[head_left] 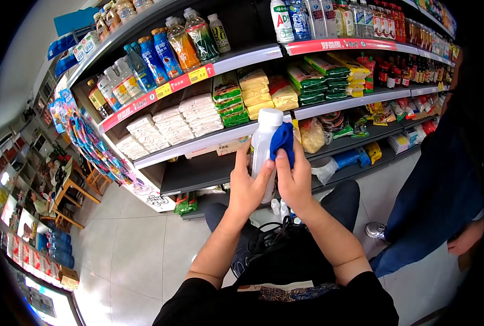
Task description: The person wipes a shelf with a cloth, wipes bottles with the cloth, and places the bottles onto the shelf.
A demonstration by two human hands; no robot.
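Note:
A white plastic bottle with a white cap stands upright between my hands, in front of the shelves. My left hand is wrapped round its left side, thumb across the front. My right hand pinches a dark blue cloth against the bottle's upper right side. The fingers behind the bottle and cloth are partly hidden.
Curved store shelves hold bottles, white packs and bagged goods. Another person in blue trousers stands close at the right. Small white bottles are low between my knees. A wooden table is far left.

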